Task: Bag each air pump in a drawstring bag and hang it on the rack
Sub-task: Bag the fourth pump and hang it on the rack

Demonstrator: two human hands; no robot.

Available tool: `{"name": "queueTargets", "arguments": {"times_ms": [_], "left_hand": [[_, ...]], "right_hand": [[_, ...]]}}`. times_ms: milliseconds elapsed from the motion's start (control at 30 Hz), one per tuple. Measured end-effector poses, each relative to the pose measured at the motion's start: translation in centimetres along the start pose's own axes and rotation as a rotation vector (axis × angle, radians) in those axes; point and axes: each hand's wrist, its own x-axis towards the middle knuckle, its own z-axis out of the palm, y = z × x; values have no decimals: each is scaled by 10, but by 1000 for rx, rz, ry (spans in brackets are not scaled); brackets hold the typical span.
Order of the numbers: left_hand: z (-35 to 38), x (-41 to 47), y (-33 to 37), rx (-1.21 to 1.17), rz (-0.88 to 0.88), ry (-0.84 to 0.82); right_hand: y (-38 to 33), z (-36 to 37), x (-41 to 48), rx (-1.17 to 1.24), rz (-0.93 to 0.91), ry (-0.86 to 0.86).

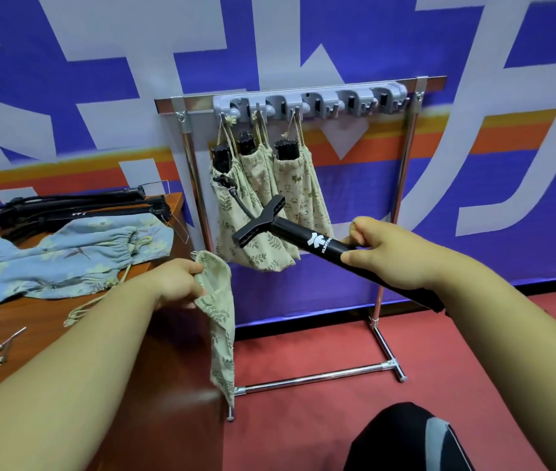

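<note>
My right hand (385,256) grips a black air pump (317,241) by its barrel, its T-shaped end pointing up and left toward the rack. My left hand (176,282) pinches the mouth of a green leaf-print drawstring bag (220,321), which hangs limp below it. A chrome rack (409,171) with a grey hook bar (310,100) stands on the floor ahead. Three bagged pumps (269,205) hang from its left hooks, black tops sticking out. The hooks to the right carry nothing.
The wooden table (106,334) at left carries blue floral bags (65,253), several black pumps (76,209) at the back and small metal needles (8,345). Red floor lies below the rack. A dark knee (405,440) shows at the bottom.
</note>
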Motion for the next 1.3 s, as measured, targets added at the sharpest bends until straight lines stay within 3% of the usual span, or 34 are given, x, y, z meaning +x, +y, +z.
{"name": "queueTargets", "arguments": {"times_ms": [267, 367, 533, 667, 1000, 1300], "left_hand": [[-7, 5, -3, -147, 64, -41], [-7, 6, -2, -171, 73, -70], [-8, 4, -1, -142, 98, -116], [-7, 1, -1, -128, 108, -163], [-8, 2, -6, -69, 60, -120], [-7, 11, -7, 67, 107, -31]], "right_hand": [[2, 15, 2, 153, -16, 320], [1, 14, 3, 234, -41, 362], [8, 4, -1, 434, -100, 95], [12, -2, -7, 312, -64, -75], [13, -12, -14, 6, 44, -184], [4, -12, -5, -136, 35, -299]]}}
